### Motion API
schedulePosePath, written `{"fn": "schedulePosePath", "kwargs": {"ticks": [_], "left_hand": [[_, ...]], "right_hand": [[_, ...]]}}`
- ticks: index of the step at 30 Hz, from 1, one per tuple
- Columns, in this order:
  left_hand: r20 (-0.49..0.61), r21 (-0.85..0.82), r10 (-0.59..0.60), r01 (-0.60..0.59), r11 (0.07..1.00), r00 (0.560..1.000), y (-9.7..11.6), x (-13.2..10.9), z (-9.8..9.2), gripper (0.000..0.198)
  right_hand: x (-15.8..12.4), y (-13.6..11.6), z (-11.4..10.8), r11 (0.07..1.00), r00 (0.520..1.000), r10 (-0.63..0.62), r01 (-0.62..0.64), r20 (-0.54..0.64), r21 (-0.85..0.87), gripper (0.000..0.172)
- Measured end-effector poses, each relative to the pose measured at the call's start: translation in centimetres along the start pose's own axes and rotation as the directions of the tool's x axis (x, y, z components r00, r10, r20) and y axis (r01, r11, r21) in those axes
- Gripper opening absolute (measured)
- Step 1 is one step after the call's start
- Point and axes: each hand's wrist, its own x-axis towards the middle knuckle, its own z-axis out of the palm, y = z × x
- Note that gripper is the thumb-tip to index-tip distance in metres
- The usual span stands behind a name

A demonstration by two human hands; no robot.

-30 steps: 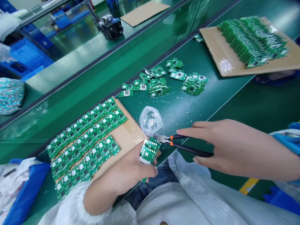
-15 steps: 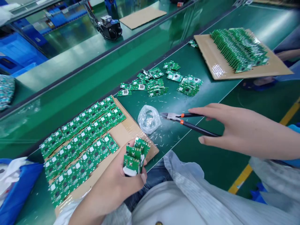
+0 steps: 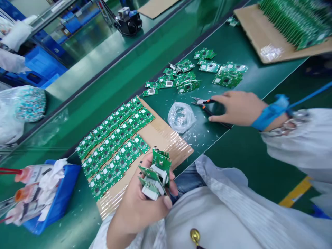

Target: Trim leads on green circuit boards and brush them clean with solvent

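My left hand (image 3: 145,204) grips a small bunch of green circuit boards (image 3: 158,169) with white connectors, above the near corner of a cardboard sheet (image 3: 166,140). Rows of similar boards lie on that sheet. My right hand (image 3: 236,109) closes over the black handles of orange-collared side cutters (image 3: 200,101), low over the green belt. A crumpled clear plastic bag (image 3: 181,117) sits just left of the cutters' handles. Small white trimmings (image 3: 197,136) are scattered around it. A loose heap of boards (image 3: 186,77) lies farther out.
A second cardboard sheet (image 3: 264,31) with boards stacked on edge lies at the top right. A blue bin (image 3: 58,197) holding white packets stands at the left. A black machine (image 3: 128,22) sits on the far bench, and a blue strap (image 3: 271,112) circles my right wrist.
The view has swung, shifting the bench. My right hand has come down over the cutters, which now point away from the bag's side. The boards in my left hand have fanned apart.
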Motion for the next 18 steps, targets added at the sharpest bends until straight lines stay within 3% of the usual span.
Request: {"fn": "schedulePosePath", "kwargs": {"ticks": [2,4,6,8,11,13,15,17,18], "left_hand": [[0.047,0.028,0.029,-0.03,0.999,0.998,-0.2,-0.3,-0.5,0.045],[0.063,0.037,0.047,-0.049,0.998,0.997,-0.6,-0.5,-0.9,0.038],[0.104,-0.003,0.062,-0.062,0.998,0.993,-1.1,-0.8,-1.2,0.036],[0.16,-0.068,0.074,-0.064,0.996,0.984,-1.7,-1.1,-1.4,0.039],[0.195,-0.16,0.122,-0.091,0.983,0.973,-2.4,-1.7,-1.8,0.05],[0.167,-0.195,0.162,-0.128,0.972,0.973,-2.8,-2.1,-2.1,0.055],[0.109,-0.215,0.175,-0.149,0.965,0.978,-3.0,-2.5,-2.4,0.051],[0.054,-0.239,0.17,-0.152,0.959,0.984,-3.2,-2.8,-2.5,0.045],[0.023,-0.259,0.165,-0.154,0.954,0.986,-3.3,-2.9,-2.6,0.043]], "right_hand": [[-0.4,-0.8,-2.0,0.997,1.0,-0.011,0.012,-0.007,0.072,0.06],[-1.4,-2.2,-4.5,0.938,0.986,-0.145,0.165,-0.086,0.306,0.05],[-2.7,-4.5,-6.6,0.723,0.902,-0.424,0.393,-0.085,0.568,0.041],[-3.9,-7.6,-7.4,0.485,0.778,-0.627,0.433,-0.043,0.76,0.043],[-5.1,-12.3,-6.5,0.239,0.706,-0.707,0.302,-0.048,0.923,0.039],[-5.5,-14.5,-5.4,0.069,0.657,-0.753,0.15,-0.047,0.986,0.034],[-5.8,-16.0,-4.6,-0.077,0.579,-0.815,-0.043,-0.038,0.996,0.032],[-6.0,-17.0,-4.3,-0.162,0.52,-0.854,-0.224,-0.023,0.961,0.034],[-6.1,-17.3,-4.2,-0.183,0.514,-0.857,-0.285,-0.011,0.941,0.036]]}}
